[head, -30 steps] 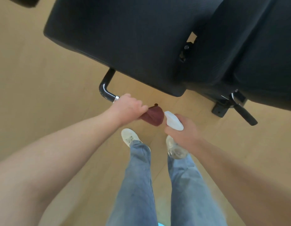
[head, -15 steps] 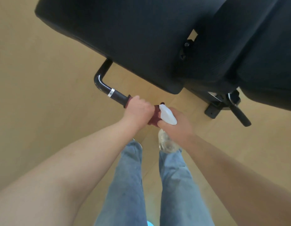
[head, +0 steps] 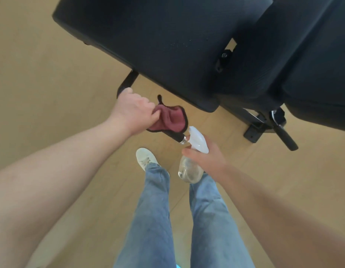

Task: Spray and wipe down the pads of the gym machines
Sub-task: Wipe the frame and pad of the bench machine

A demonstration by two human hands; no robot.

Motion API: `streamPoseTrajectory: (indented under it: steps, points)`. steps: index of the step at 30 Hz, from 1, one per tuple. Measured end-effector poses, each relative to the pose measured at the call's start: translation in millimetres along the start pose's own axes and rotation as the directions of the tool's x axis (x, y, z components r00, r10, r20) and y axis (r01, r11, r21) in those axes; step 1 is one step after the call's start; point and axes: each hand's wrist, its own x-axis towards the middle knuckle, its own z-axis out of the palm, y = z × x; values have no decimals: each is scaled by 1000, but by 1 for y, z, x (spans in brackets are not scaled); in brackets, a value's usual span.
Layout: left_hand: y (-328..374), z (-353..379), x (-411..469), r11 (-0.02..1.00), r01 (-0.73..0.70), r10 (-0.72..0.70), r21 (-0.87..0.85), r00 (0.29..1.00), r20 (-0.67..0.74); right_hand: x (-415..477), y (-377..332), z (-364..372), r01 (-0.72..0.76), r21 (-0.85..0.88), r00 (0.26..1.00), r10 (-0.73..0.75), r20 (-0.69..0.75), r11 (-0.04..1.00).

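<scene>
The left hand [head: 133, 111] is closed round the black handle [head: 172, 135] that juts out beneath the seat pad [head: 158, 35]. It grips the maroon cloth [head: 171, 118] against the bar, and part of the cloth spills loose past the fingers toward the handle's free end. The right hand [head: 204, 157] is wrapped round the neck of the bottle [head: 190, 171], whose white head sits just beside that free end while its clear body hangs below. Whether a finger rests on the trigger cannot be told. The step in hand looks like wiping the handle rather than a pad. Fine droplets [head: 179, 43] speckle the seat pad toward its right side, which suggests it has been sprayed. Those drops lie unsmeared, so that patch at least seems not yet wiped, though the rest of the surface looks dry and even. The back pad [head: 312, 64] to the right shows no wet marks that can be made out, so its state is unclear. As a judgement, this machine is partway done: the seat pad is sprayed and the handle is under the cloth. What is probably left is a pass over the speckled seat pad, perhaps the back pad, then any other machines, none of them in view.
</scene>
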Motion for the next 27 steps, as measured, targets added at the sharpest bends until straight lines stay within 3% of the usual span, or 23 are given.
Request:
streamPoseTrajectory:
  steps: [2, 5, 8, 10, 12, 14, 16, 18, 20, 21, 22, 23, 24, 25, 27]
  points:
    - [34, 3, 9, 997, 73, -72, -15, 996, 45, -1, 0, 2, -18, 72, 999, 16, 35, 997]
    - [86, 4, 17, 997, 43, -35, -70, 993, 112, -6, 2, 0, -66, 186, 997, 60, 40, 980]
    - [108, 5, 17, 986, -117, 136, -122, 977, 162, -8, 2, -5, -75, 250, 997, 70, 29, 965]
    - [100, 12, 13, 942, -297, 316, -158, 943, 109, -8, 2, -9, -65, 288, 998, 55, 42, 956]
    - [71, 18, 8, 927, -350, 354, -133, 935, 7, -6, 2, -11, -69, 342, 997, 59, 42, 937]
    - [31, 31, -4, 961, -245, 215, -125, 953, -215, -3, -2, -10, -98, 374, 995, 84, 52, 922]
    - [-2, 47, -21, 975, -81, -8, -208, 917, -398, 0, -6, -6, -132, 375, 991, 109, 81, 918]
    - [-7, 57, -36, 919, 58, -221, -391, 895, -387, 1, -13, -2, -156, 377, 985, 114, 131, 913]
    - [19, 59, -42, 777, 189, -449, -600, 835, -319, 1, -18, 2, -164, 396, 977, 93, 191, 903]
    - [37, 55, -41, 647, 243, -580, -723, 772, -260, 0, -19, 4, -171, 404, 973, 89, 214, 898]
    - [55, 47, -38, 444, 266, -703, -856, 695, -149, 0, -20, 7, -182, 407, 970, 95, 225, 895]
    - [70, 33, -34, 166, 253, -782, -953, 622, 29, -2, -21, 9, -192, 407, 968, 104, 229, 893]
    - [81, 20, -27, -112, 216, -787, -970, 577, 219, -2, -21, 12, -194, 405, 967, 104, 233, 893]
    - [87, 9, -19, -322, 181, -761, -929, 534, 368, -1, -21, 14, -187, 403, 967, 97, 234, 896]
    - [88, -3, 0, -549, 198, -704, -812, 414, 577, 0, -23, 15, -159, 385, 972, 76, 222, 909]
